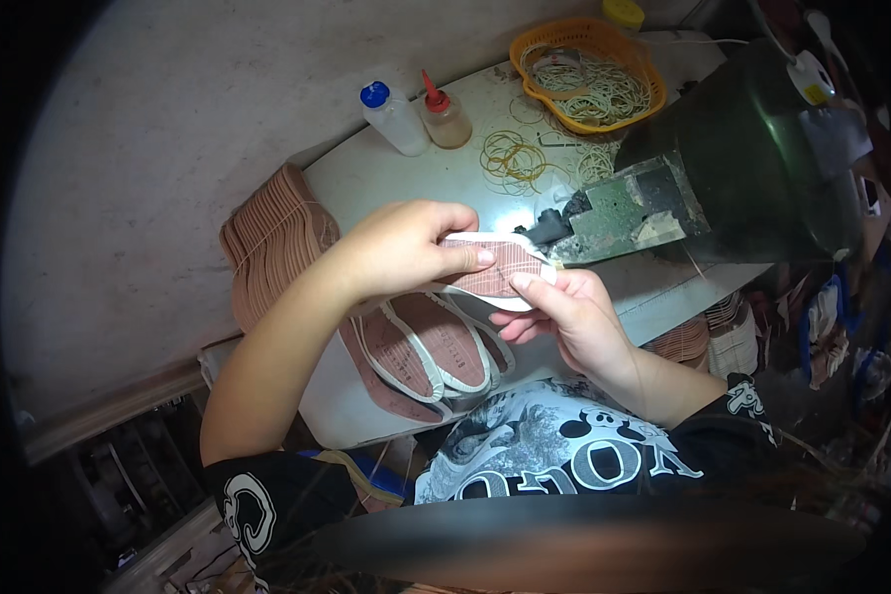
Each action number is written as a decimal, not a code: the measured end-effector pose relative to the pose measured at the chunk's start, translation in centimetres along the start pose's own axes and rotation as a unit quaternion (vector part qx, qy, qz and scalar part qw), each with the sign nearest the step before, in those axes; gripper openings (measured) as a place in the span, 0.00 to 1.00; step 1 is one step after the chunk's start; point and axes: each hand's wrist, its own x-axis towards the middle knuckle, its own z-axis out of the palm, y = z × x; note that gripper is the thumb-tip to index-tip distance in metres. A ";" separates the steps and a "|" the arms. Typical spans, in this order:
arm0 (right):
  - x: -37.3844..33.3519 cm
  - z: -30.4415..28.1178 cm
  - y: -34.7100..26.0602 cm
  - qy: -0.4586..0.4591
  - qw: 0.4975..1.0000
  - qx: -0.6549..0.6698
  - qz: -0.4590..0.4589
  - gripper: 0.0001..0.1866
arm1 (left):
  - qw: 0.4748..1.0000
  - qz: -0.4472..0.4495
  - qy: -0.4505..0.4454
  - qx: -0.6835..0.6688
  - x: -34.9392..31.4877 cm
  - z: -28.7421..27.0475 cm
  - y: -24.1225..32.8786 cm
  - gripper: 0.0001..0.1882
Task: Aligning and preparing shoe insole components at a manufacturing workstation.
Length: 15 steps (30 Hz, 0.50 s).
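Observation:
Both hands hold a pinkish-brown shoe insole with a white fabric rim, its narrow end toward a green machine. My left hand grips the left part, thumb pressed flat on top and fingers at the far edge. At the other end, my right hand pinches the rim, its thumb on the upper face and the other fingers partly curled underneath. The machine's small black working head is just beyond the insole; whether they touch I cannot tell. Below my left hand lie white-rimmed insoles.
A stack of brown insole boards stands on the table at left. Behind are a blue-capped bottle, a red-tipped bottle, loose rubber bands and an orange basket. More stacked pieces lie at lower right.

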 end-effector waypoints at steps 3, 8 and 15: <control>-0.2 -0.2 -0.2 -0.011 1.000 -0.005 0.009 0.17 | 0.993 -0.048 0.031 -0.102 -1.0 2.8 -0.6 0.18; 0.1 -0.9 -0.2 -0.015 0.999 -0.046 0.009 0.18 | 0.960 -0.106 0.043 -0.256 -1.7 5.0 0.2 0.16; 0.0 -2.4 -1.1 -0.044 0.995 -0.083 0.024 0.18 | 0.919 -0.161 0.040 -0.357 -2.1 6.8 1.8 0.19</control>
